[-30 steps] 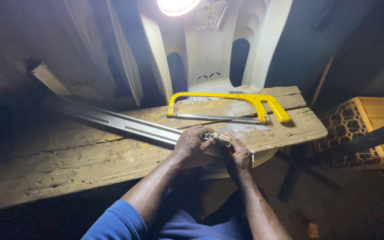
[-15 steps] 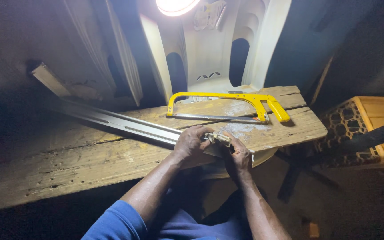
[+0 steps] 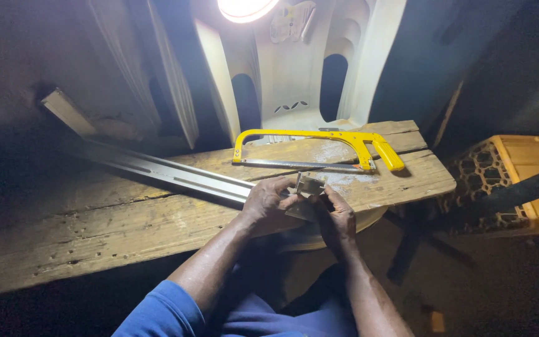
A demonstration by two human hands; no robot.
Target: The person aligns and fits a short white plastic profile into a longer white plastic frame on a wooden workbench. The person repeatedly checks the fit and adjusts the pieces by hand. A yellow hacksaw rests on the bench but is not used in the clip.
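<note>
Both hands meet on a small metal piece (image 3: 310, 184), left hand (image 3: 268, 201) and right hand (image 3: 337, 217) pinching it together; a yellow hacksaw (image 3: 317, 146) lies just beyond.

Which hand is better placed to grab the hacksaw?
Right hand, probably: it sits nearer the hacksaw handle end, while the left hand rests on the metal rail. Both touch the small metal piece.
</note>
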